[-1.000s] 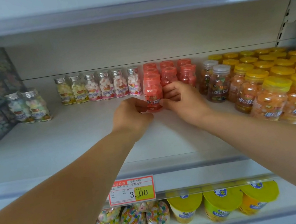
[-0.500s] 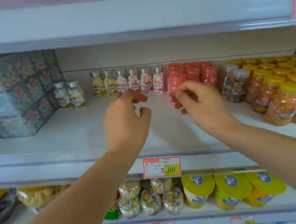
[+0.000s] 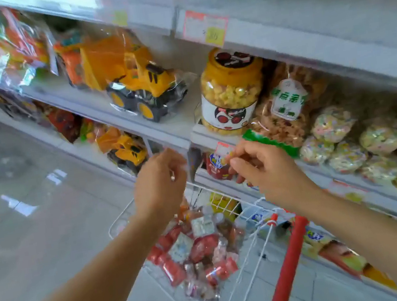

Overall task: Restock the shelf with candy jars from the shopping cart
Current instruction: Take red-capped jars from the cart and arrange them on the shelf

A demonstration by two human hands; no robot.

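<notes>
Head view: left hand (image 3: 159, 182) and right hand (image 3: 269, 171), fingers slack and empty, above one cart (image 3: 287, 269) of candy jars (image 3: 202, 248).

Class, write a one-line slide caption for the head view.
Left hand and right hand hover, holding nothing, above the shopping cart of candy jars.

No legible text anywhere.
</notes>
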